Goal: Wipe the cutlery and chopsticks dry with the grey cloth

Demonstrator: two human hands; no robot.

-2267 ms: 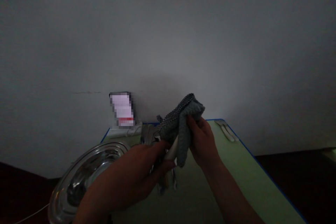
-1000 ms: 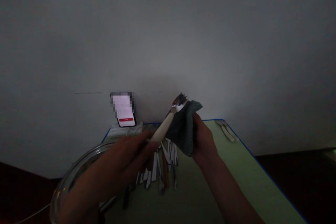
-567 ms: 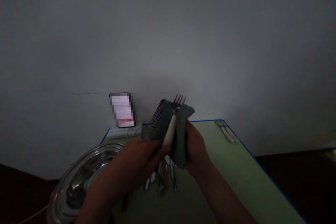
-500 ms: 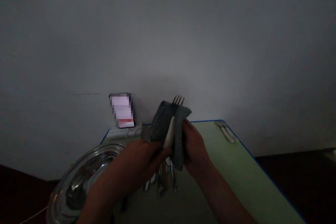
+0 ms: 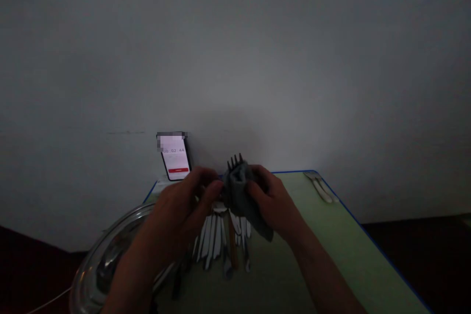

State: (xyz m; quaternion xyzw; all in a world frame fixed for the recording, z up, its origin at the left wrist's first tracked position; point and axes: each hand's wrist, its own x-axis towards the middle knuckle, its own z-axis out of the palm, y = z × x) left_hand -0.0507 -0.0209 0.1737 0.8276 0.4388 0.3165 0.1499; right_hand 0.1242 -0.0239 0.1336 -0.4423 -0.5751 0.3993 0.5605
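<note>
So, shiny metal bowl point(image 5: 81, 272) at left edge of the surface point(image 5: 353, 260), contents too dim tbh; R hand point(image 5: 270, 199) grips grey cloth point(image 5: 243, 201) w/ fork point(image 5: 236, 161) inside, tines poking out, over the surface; L hand point(image 5: 184, 206) half-curled by the cloth, can't tell if gripping.

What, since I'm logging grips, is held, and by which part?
Right hand: a grey fabric cloth, gripped by its upper part, covering a metal fork below its tines. Left hand: cannot tell.
</note>
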